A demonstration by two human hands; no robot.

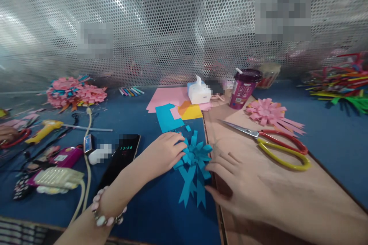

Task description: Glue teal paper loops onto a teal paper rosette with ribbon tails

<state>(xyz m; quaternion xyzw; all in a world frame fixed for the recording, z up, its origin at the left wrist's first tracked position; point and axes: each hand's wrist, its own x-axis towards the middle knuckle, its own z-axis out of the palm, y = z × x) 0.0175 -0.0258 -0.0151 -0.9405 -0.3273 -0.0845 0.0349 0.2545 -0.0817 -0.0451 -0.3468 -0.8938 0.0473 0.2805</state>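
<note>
Locate bow (195, 155) directly between left hand (166, 153) and right hand (235, 180), on the blue part of table (161, 206), just beside seam (219, 218). Read long axis as running from back edge to front edge, with loops (202, 150) toward the back and with forked tails (188, 183) toward the front. Rate neither hand as clearly nearer: at the left-hand loops with the left, at the right-hand loops with the right, from across the seam.

Note right hand as loosely spread, with thumb apart from fingers. Cannot tell for left hand whether pinching or merely resting, owing to curled fingers and hidden tips.

Treat surface as flat: blue left of the seam, brown in strip (217, 132) right of the seam, blue again toward the right edge. On the strip, see scissors (255, 133) beyond right hand, with points toward the back left corner. Toward the left edge, see phone (119, 160) beside the left forearm and glue gun (44, 131) farther out. Toward the back edge, see blue sheet (168, 118), tissues (199, 95) and cup (241, 92), all before perforated panel (172, 46).
</note>
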